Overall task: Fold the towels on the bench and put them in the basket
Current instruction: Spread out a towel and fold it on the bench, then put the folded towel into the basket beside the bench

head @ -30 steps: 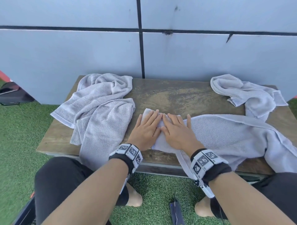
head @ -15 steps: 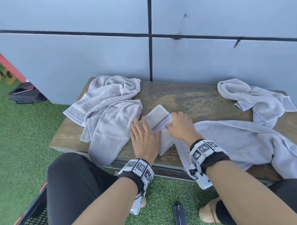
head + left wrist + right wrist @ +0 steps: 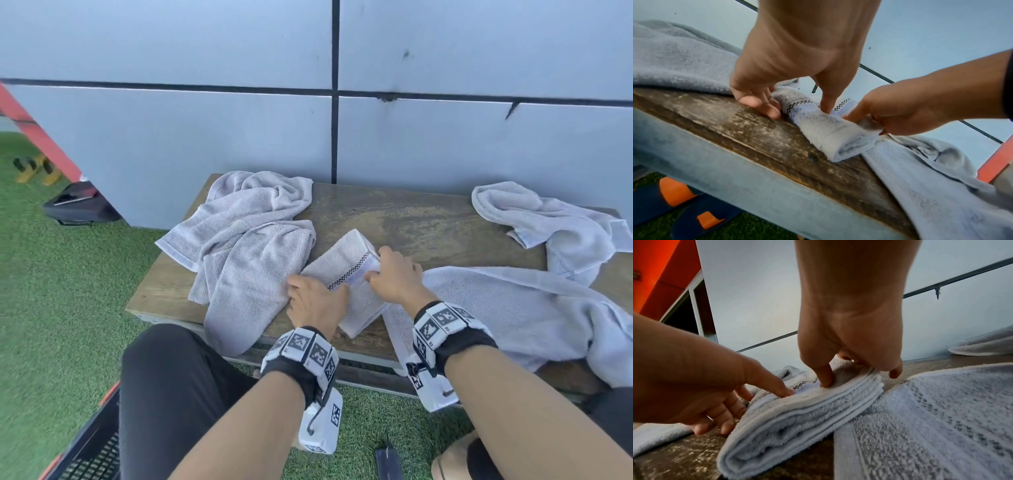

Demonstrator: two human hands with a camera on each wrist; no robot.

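Observation:
A small folded pale towel with a chequered band lies diagonally at the middle of the wooden bench. My left hand grips its left side, thumb on top and fingers against the edge. At its right side my right hand pinches the stacked layers, with the thumb pressed on top. A crumpled grey towel lies at the bench's left, a large spread towel at the right front, and another crumpled towel at the back right. A dark basket with an orange rim shows at the bottom left.
A grey panelled wall stands right behind the bench. A black bag lies on the green turf to the left. My knees are against the bench's front edge, and a dark flat object lies on the turf between my feet.
Both hands lay flat on the folded towel a second ago; now their fingers have curled round its sides. The towel has turned diagonal, and my view has swung left.

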